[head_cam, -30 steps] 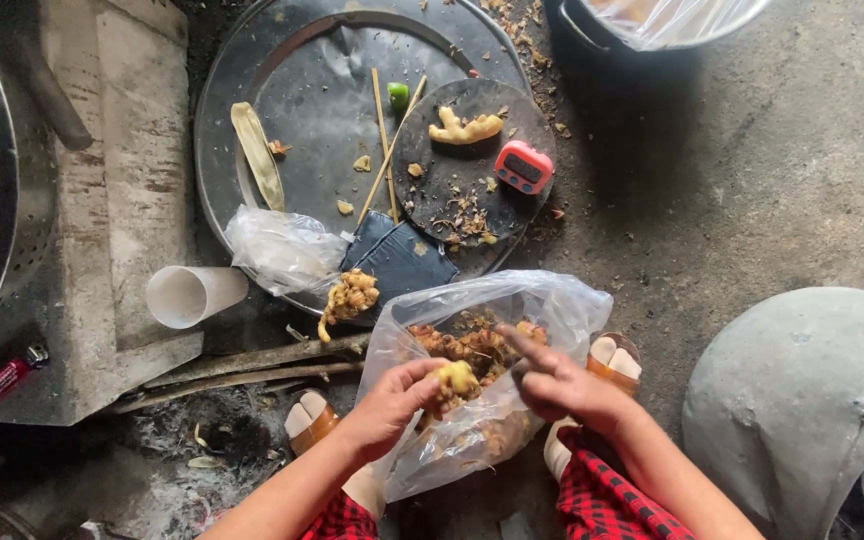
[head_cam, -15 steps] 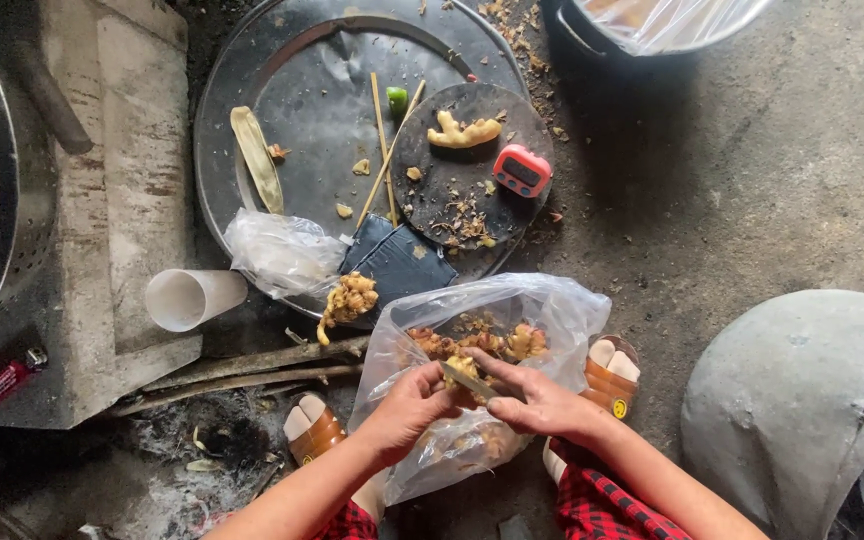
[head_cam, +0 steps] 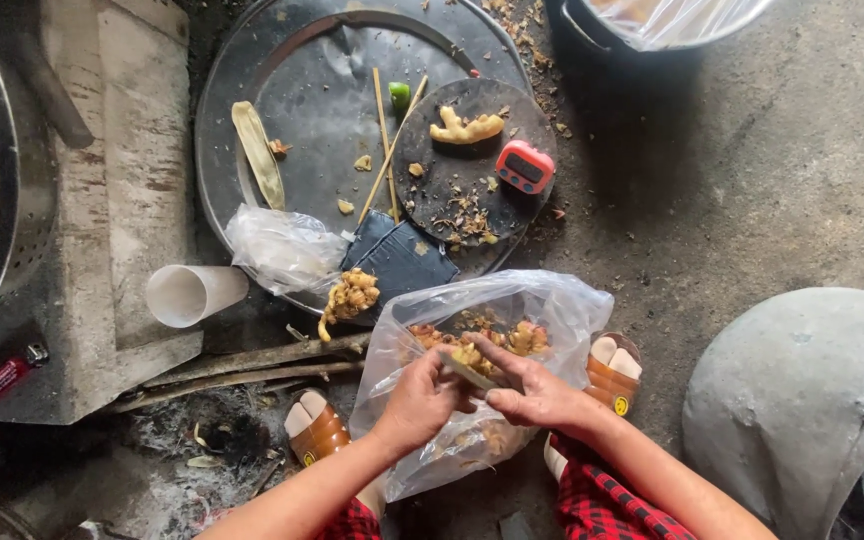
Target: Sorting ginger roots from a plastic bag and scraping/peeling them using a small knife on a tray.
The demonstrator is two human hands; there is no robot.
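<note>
Both hands meet over the clear plastic bag (head_cam: 542, 310) of ginger. The left hand (head_cam: 420, 398) and the right hand (head_cam: 537, 390) pinch 1 pale ginger piece (head_cam: 469, 368) between their fingertips, just above the bag's open mouth. Beyond the bag lies the round metal tray (head_cam: 312, 90) with a dark board (head_cam: 472, 180), a red timer (head_cam: 525, 166) and 2 sticks (head_cam: 384, 140). Left of the bag lies a white cup (head_cam: 192, 293).

We see soft, even daylight; mild glare on the tray (head_cam: 312, 70); faint shadows; edges bowed; focus sharp.
</note>
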